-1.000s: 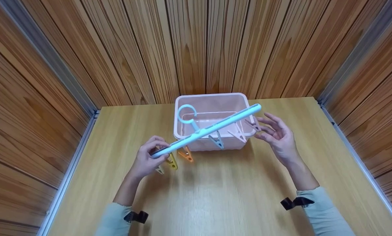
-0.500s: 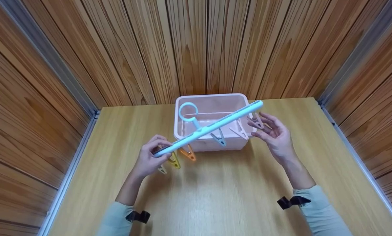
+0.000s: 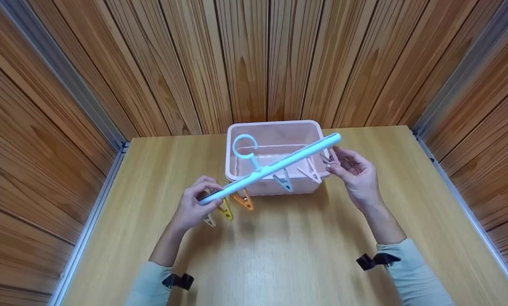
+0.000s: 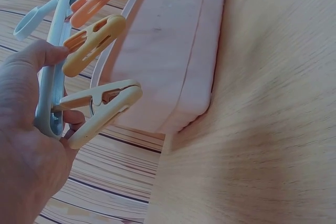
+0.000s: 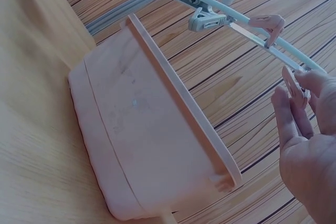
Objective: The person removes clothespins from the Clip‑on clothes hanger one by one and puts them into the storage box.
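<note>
The left hand [image 3: 193, 208] is gripping the near end of a light blue clip hanger bar [image 3: 275, 166], thumb on top and fingers curled beneath it, and is holding the bar tilted in the air above the pink plastic basket [image 3: 236, 170]. The right hand [image 3: 356, 176] is closing its thumb and fingertips on the pale pink clip [image 5: 294, 86] hanging at the bar's far end; the pinch looks light, and whether the clip is being squeezed open cannot be told.

Along the bar, a beige clip [image 4: 100, 111], a yellow clip [image 4: 93, 44], an orange clip [image 4: 94, 2], a blue-grey clip [image 3: 284, 181] and another pink clip [image 3: 310, 173] are dangling, with the ring-shaped hook [image 3: 244, 147] sticking up near the middle.

To do this well, the left hand should probably be keeping the bar steady and level, so the clips are not swinging, while the right hand is pinching the clip squarely on its two handle ends. The basket is sitting on the wooden table [image 3: 279, 255], just beneath the bar.
</note>
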Demonstrator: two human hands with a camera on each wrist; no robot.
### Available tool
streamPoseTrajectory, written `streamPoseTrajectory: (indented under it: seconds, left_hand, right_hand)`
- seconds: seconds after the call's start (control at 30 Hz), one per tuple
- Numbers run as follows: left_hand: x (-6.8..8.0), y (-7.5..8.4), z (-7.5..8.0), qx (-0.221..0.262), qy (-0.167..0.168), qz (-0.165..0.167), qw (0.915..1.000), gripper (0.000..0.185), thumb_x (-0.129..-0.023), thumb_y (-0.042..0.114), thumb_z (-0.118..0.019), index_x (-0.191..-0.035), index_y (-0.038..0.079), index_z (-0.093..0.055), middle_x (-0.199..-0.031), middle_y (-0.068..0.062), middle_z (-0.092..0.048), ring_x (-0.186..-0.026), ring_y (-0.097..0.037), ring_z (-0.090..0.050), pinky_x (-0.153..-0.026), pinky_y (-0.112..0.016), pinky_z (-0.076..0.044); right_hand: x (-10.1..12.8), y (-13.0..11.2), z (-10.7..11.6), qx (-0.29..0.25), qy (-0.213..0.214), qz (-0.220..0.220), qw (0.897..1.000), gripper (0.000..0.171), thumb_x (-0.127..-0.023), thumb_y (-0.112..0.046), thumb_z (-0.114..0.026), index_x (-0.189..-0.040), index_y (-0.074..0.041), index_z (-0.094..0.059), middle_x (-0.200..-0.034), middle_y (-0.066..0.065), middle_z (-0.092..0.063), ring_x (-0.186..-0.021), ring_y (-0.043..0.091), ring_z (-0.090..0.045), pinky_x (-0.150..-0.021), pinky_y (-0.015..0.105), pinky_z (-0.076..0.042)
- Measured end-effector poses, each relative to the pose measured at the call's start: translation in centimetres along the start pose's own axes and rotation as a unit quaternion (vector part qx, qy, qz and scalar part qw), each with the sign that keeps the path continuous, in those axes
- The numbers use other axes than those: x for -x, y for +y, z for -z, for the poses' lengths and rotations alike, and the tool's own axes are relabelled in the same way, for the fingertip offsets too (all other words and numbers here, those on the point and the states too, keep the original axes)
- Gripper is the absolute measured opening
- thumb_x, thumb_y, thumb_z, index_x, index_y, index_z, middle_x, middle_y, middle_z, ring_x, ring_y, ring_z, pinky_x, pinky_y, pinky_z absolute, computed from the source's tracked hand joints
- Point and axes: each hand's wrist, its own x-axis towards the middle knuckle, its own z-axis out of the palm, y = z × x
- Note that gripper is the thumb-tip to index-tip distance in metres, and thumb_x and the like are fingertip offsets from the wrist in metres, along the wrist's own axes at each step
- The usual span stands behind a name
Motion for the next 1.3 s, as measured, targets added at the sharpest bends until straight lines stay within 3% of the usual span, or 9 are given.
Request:
streamPoseTrajectory:
  seconds: [0.23,0.47,0.63,0.8,0.97,1.3]
  left_hand:
    - [0.1,-0.1,-0.1,-0.002,-0.009,0.0,1.0,0.024,-0.097,-0.006,-0.08,-0.12,0.001,-0.08,-0.12,-0.005,-0.064,-0.093,-0.021,-0.064,-0.077,-0.021,-0.057]
    - [0.0,0.0,0.0,-0.02,-0.04,0.001,0.999,0.032,-0.1,-0.005,-0.077,-0.132,0.0,-0.073,-0.122,-0.02,-0.073,-0.097,-0.012,-0.07,-0.083,-0.022,-0.061]
    - [-0.3,0.2,0.1,-0.05,-0.074,0.028,0.9957,0.044,-0.1,-0.004,-0.074,-0.143,0.0,-0.069,-0.123,-0.023,-0.078,-0.1,-0.017,-0.071,-0.089,-0.024,-0.058]
    - [-0.3,0.5,0.4,-0.066,-0.1,0.071,0.9903,0.037,-0.105,0.008,-0.074,-0.142,0.005,-0.074,-0.128,-0.018,-0.079,-0.106,-0.022,-0.07,-0.094,-0.025,-0.059]
    - [-0.4,1.0,0.4,-0.07,-0.099,0.076,0.9897,0.033,-0.108,0.02,-0.078,-0.138,0.007,-0.078,-0.124,-0.017,-0.081,-0.101,-0.021,-0.071,-0.089,-0.023,-0.06]
    - [-0.4,1.9,1.0,-0.083,-0.092,0.061,0.9904,0.031,-0.11,0.022,-0.075,-0.136,0.006,-0.078,-0.121,-0.016,-0.08,-0.1,-0.019,-0.07,-0.086,-0.021,-0.059]
  right_hand:
    - [0.2,-0.2,-0.3,0.015,0.029,-0.014,0.999,0.037,-0.102,0.018,-0.068,-0.122,-0.009,-0.082,-0.119,-0.001,-0.084,-0.104,0.01,-0.082,-0.093,0.024,-0.068]
    - [0.3,-0.4,-0.4,0.036,0.04,-0.025,0.998,0.036,-0.102,0.016,-0.069,-0.123,-0.011,-0.081,-0.118,0.0,-0.082,-0.107,0.011,-0.082,-0.093,0.026,-0.068]
    - [0.3,-0.4,-0.5,0.043,0.035,-0.024,0.998,0.035,-0.102,0.015,-0.071,-0.123,-0.011,-0.081,-0.118,-0.001,-0.082,-0.107,0.011,-0.082,-0.093,0.026,-0.068]
    - [0.4,-0.2,-0.5,0.057,0.02,-0.02,0.998,0.036,-0.101,0.015,-0.071,-0.124,-0.012,-0.081,-0.117,-0.003,-0.082,-0.106,0.009,-0.081,-0.093,0.026,-0.068]
    - [0.5,-0.2,-0.6,0.075,0.017,-0.022,0.997,0.035,-0.101,0.015,-0.072,-0.126,-0.008,-0.08,-0.117,-0.003,-0.083,-0.107,0.01,-0.081,-0.093,0.026,-0.068]
    - [0.3,-0.9,-1.1,0.116,0.026,-0.053,0.991,0.038,-0.102,0.017,-0.068,-0.136,0.002,-0.074,-0.119,-0.003,-0.082,-0.106,0.01,-0.079,-0.088,0.025,-0.069]
